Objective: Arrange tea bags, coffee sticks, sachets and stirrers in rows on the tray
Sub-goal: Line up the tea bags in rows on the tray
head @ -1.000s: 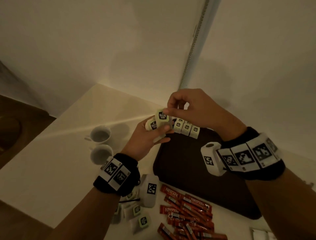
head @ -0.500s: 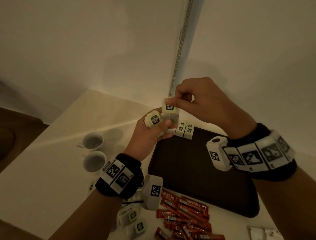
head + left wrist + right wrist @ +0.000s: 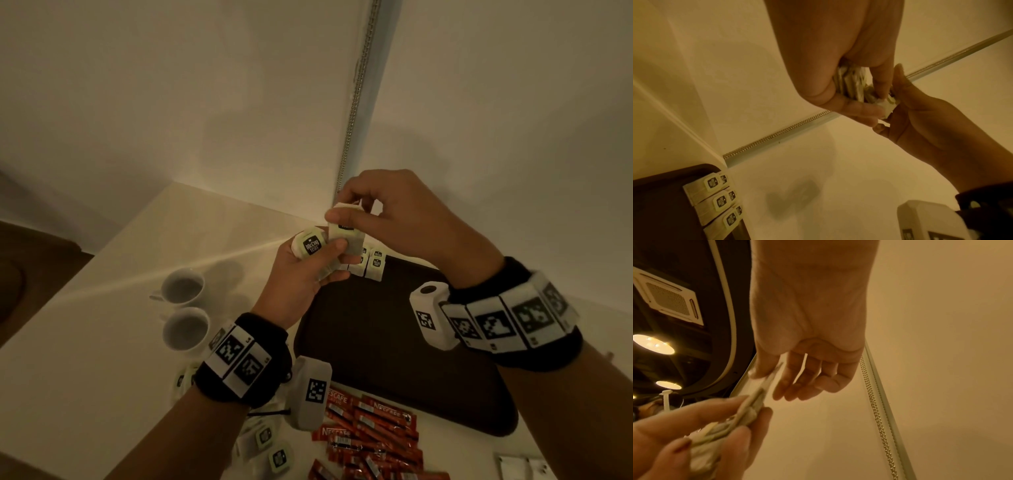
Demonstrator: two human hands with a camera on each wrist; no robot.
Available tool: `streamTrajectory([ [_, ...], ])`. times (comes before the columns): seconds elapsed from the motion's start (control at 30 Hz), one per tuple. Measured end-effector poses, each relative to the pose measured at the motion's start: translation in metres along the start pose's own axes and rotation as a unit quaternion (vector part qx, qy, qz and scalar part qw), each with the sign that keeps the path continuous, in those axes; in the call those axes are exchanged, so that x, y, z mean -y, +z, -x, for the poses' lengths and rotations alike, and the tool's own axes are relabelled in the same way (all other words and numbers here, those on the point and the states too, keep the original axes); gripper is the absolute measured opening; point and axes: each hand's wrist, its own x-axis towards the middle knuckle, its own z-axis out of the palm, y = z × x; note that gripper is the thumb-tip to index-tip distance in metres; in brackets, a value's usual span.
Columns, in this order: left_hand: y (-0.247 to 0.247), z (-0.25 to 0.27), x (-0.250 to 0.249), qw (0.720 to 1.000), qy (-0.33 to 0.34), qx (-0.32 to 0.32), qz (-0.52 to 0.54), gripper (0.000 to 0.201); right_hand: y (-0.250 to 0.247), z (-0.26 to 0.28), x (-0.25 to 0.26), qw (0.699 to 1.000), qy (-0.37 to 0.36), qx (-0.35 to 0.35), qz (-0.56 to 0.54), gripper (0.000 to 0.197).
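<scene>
My left hand (image 3: 308, 267) grips a small stack of pale green tea bags (image 3: 311, 244) above the far left corner of the dark brown tray (image 3: 394, 359). My right hand (image 3: 346, 219) pinches the top of one tea bag (image 3: 344, 233) between thumb and forefinger, right beside that stack. In the left wrist view the stack (image 3: 851, 84) sits in the left hand (image 3: 865, 97) with the right hand's fingertips (image 3: 898, 78) on it. A short row of tea bags (image 3: 373, 263) (image 3: 715, 199) lies along the tray's far edge.
Two white cups (image 3: 185, 308) stand on the table left of the tray. Loose tea bags (image 3: 270, 445) and a heap of red coffee sticks (image 3: 370, 431) lie near the front edge. White sachets (image 3: 520, 466) show at the bottom right. Walls meet just behind the tray.
Both hands have risen a little from the tray's row. The right hand has drawn one tea bag upward out of the stack held in the left hand.
</scene>
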Motion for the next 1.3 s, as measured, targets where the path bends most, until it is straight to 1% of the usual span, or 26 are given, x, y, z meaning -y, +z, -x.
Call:
streamTrajectory([
  [0.03,0.0,0.0,-0.001,1.0,-0.004,-0.001,0.014,0.007,0.0,0.0,0.0,1.0,-0.004,0.004,-0.001,0.041],
  [0.1,0.002,0.001,-0.002,0.999,-0.013,0.001,0.045,0.01,0.0,0.001,0.0,1.0,-0.006,-0.002,0.009,0.039],
  [0.17,0.005,0.002,-0.004,0.998,-0.015,0.016,0.053,0.015,0.002,0.0,0.002,1.0,0.002,-0.02,0.011,0.045],
  [0.23,0.009,0.004,-0.004,0.999,-0.011,0.031,0.033,0.025,0.005,-0.001,0.004,0.999,0.007,-0.033,0.021,0.051],
  [0.27,0.011,0.005,-0.004,0.999,-0.011,0.034,0.025,0.025,0.006,-0.001,0.006,0.999,0.009,-0.035,0.033,0.054],
  [0.33,0.013,0.005,-0.003,0.999,-0.018,0.031,0.032,0.02,0.008,-0.002,0.01,0.997,0.012,-0.047,0.055,0.058],
  [0.4,0.014,0.006,-0.002,0.998,-0.027,0.016,0.052,0.015,0.006,-0.003,0.012,0.998,0.029,-0.048,0.036,0.059],
  [0.43,0.014,0.006,-0.002,0.997,-0.031,0.006,0.066,0.012,0.003,-0.003,0.012,0.998,0.044,-0.033,0.004,0.057],
  [0.5,0.014,0.006,-0.002,0.994,-0.039,-0.01,0.098,0.008,-0.004,-0.002,0.011,0.997,0.062,0.01,-0.039,0.041],
  [0.57,0.014,0.007,-0.004,0.991,-0.044,-0.014,0.122,0.008,-0.006,-0.001,0.009,0.998,0.052,0.023,-0.029,0.03],
  [0.63,0.014,0.008,-0.006,0.991,-0.04,-0.003,0.124,0.015,-0.004,-0.001,0.009,0.998,0.045,0.005,-0.031,0.03],
  [0.7,0.015,0.009,-0.006,0.994,-0.03,0.015,0.107,0.019,-0.001,-0.002,0.01,0.998,0.038,-0.021,-0.035,0.037],
  [0.83,0.014,0.009,-0.003,0.996,-0.027,0.012,0.089,0.014,0.002,-0.003,0.014,0.997,0.028,-0.065,-0.025,0.047],
  [0.87,0.014,0.008,-0.002,0.995,-0.027,0.009,0.093,0.013,0.002,-0.004,0.014,0.997,0.037,-0.065,-0.031,0.045],
  [0.93,0.011,0.008,-0.001,0.995,-0.022,0.004,0.092,0.013,0.0,-0.003,0.013,0.993,0.071,-0.038,-0.085,0.029],
  [0.97,0.011,0.007,-0.001,0.996,-0.016,0.0,0.086,0.018,-0.002,-0.003,0.012,0.989,0.088,-0.018,-0.121,0.021],
  [1.0,0.01,0.007,-0.001,0.997,-0.01,-0.004,0.077,0.022,-0.003,-0.002,0.011,0.983,0.098,-0.004,-0.152,0.017],
  [1.07,0.008,0.007,-0.001,0.998,-0.002,-0.01,0.058,0.023,-0.004,-0.001,0.009,0.977,0.102,-0.004,-0.187,0.015],
  [1.2,0.003,0.005,0.001,0.999,-0.009,-0.026,0.024,0.014,-0.002,-0.001,0.007,0.97,0.109,-0.037,-0.213,0.013],
  [1.3,0.0,0.004,0.003,0.999,-0.025,-0.026,0.004,0.014,0.001,0.0,0.005,0.972,0.112,-0.036,-0.204,0.013],
])
